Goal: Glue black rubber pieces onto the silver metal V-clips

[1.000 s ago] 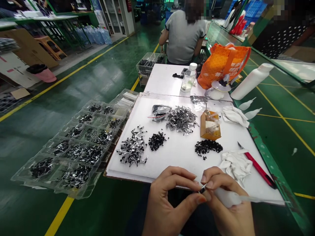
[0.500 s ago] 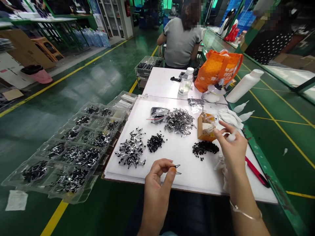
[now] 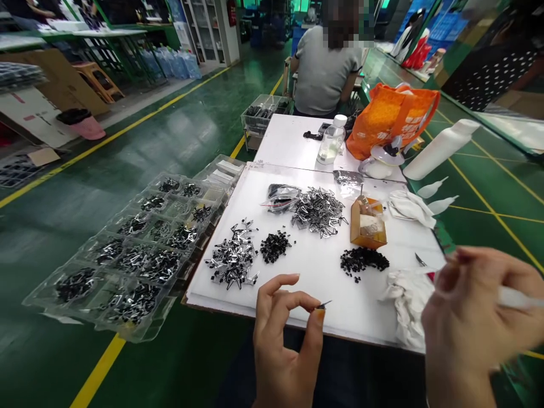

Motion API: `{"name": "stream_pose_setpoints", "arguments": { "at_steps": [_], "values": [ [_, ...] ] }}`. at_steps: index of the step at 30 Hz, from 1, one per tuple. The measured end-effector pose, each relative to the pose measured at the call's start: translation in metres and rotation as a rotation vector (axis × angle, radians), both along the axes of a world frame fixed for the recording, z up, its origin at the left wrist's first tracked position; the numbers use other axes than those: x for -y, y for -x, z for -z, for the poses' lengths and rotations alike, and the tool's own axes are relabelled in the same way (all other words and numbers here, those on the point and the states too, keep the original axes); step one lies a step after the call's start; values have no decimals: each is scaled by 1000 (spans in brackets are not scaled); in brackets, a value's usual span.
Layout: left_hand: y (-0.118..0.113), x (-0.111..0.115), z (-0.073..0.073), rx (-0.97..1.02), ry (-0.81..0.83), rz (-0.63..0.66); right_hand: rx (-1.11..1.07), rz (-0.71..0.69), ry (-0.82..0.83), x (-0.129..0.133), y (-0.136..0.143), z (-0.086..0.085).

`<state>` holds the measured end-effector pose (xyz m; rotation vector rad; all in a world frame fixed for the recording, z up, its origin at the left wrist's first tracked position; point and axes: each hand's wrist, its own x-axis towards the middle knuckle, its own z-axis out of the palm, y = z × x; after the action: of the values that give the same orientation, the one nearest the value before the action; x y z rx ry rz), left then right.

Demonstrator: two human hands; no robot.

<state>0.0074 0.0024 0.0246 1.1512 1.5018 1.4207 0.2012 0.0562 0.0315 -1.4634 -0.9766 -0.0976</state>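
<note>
My left hand (image 3: 287,345) pinches a small metal clip (image 3: 325,305) with a black end between thumb and fingertip, above the table's front edge. My right hand (image 3: 471,311), smeared by motion, is closed at the right side around a white plastic dropper (image 3: 518,298), of which only part shows. Piles lie on the white table (image 3: 314,277): bare bent metal clips (image 3: 319,211), clips with black ends (image 3: 233,255), and small black caps in a left pile (image 3: 275,247) and a right pile (image 3: 364,259). Behind the right pile stands an amber box (image 3: 369,229).
A clear compartment tray (image 3: 96,283) with sorted clips sits left of the table. White cloths (image 3: 406,303), a plastic bottle (image 3: 332,141), a white bottle (image 3: 442,150) and an orange bag (image 3: 389,122) stand or lie rightward and behind. A person (image 3: 325,71) sits ahead.
My right hand has moved right and nearer, away from the amber box. My left hand has shifted slightly right and turned the clip, keeping its pinch. The view has turned a little left.
</note>
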Motion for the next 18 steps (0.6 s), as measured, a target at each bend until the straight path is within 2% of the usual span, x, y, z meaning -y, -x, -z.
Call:
{"name": "stream_pose_setpoints", "arguments": {
  "at_steps": [2, 5, 13, 16, 18],
  "values": [
    [-3, 1, 0, -20, -84, -1, -352, -253, -25, 23, 18, -8],
    [-7, 2, -1, -30, -169, -6, -488, -414, -35, 40, 34, -13],
    [-7, 1, -2, -3, -171, -11, -453, -423, -44, 42, 40, -11],
    [-6, 1, -4, 32, -96, -11, -449, -395, -53, 41, 43, -11],
    [-3, -1, -7, 80, 5, -3, -451, -311, -80, 34, 38, -8]
  ]
}}
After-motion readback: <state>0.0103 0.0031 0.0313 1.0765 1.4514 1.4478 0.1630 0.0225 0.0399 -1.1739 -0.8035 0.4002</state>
